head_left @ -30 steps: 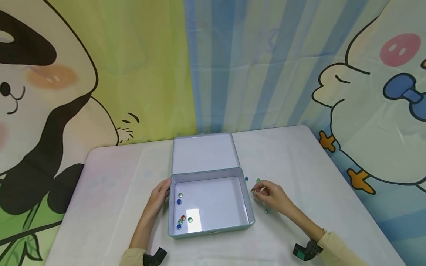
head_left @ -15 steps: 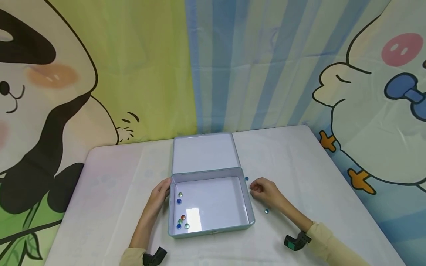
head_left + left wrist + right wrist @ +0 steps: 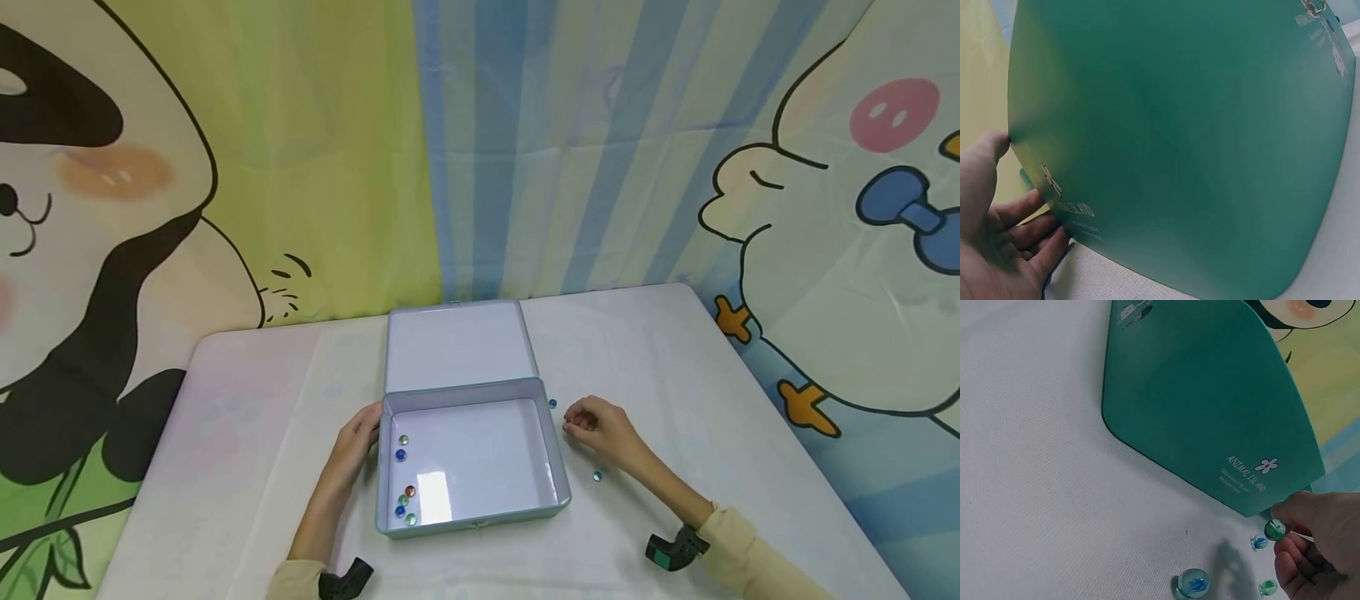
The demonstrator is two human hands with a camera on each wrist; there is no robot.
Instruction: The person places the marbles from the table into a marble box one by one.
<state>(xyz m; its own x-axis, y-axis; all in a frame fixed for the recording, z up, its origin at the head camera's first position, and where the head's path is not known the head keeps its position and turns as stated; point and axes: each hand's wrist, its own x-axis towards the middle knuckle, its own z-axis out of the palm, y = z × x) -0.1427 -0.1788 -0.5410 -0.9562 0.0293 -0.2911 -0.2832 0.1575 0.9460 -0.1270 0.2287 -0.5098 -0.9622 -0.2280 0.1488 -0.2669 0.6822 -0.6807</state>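
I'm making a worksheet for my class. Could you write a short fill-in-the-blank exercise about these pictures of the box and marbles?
1. In the head view, the left hand touches the box on its ______ side, not its right.
2. The right hand pinches a marble coloured mainly ______.
3. The printing on the box includes the words "ANIMAL ______".
4. The lid is not closed but ______.

Missing words: left; green; ISLAND; open.

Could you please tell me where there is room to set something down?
Bare white tabletop lies left of the left hand and between the right hand and the blue striped backdrop. The right half of the green rectangular box is free. Colourful glass marbles crowd its left side and the right fingers.
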